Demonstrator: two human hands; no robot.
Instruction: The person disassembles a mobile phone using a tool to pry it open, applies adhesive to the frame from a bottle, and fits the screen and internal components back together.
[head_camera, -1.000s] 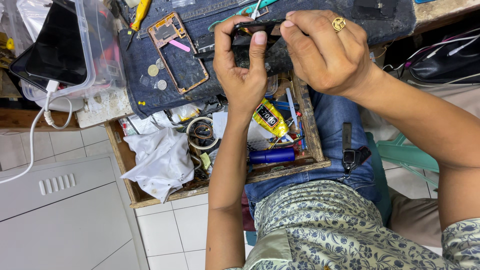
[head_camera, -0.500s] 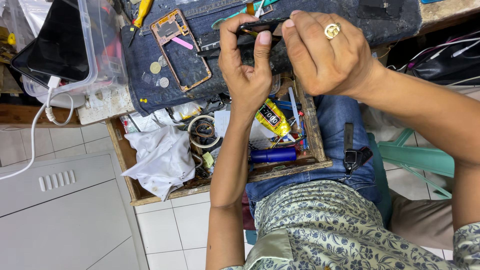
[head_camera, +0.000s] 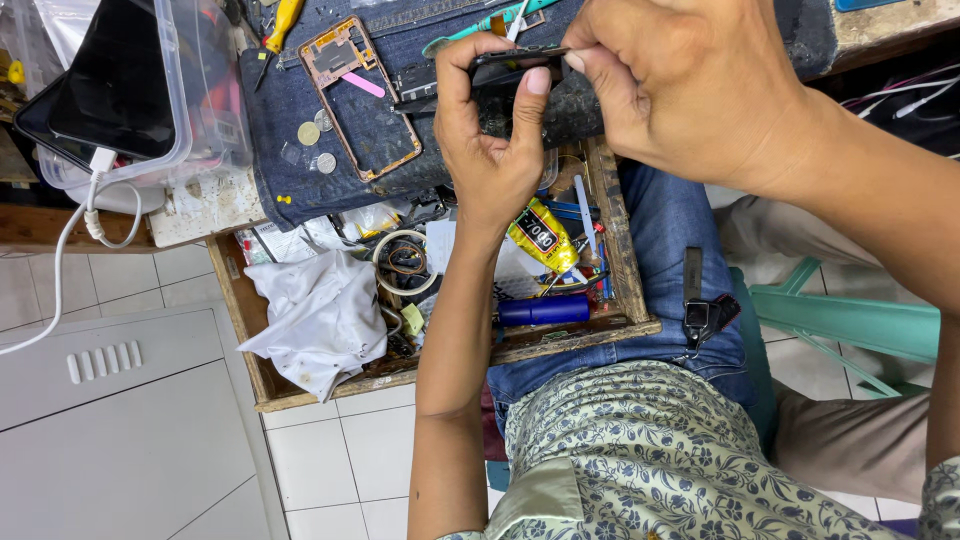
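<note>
Holding a thin dark phone part (head_camera: 515, 62) flat over the bench (head_camera: 880, 25), the left hand (head_camera: 490, 150) pinches it from below, thumb on one edge and fingers on the other. Its long side runs left to right. The right hand (head_camera: 680, 90) comes from the right, and its fingertips (head_camera: 578, 62) are clamped on the part's right end, closest to the work.

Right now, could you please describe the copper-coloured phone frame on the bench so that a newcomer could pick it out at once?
Start at the blue denim cloth spread over the workbench, above the open wooden drawer. The copper-coloured rectangular phone frame lies flat on the cloth, left of the person's left hand. It alone is a hollow outline with a pink strip across it and round coins beside it.
</note>
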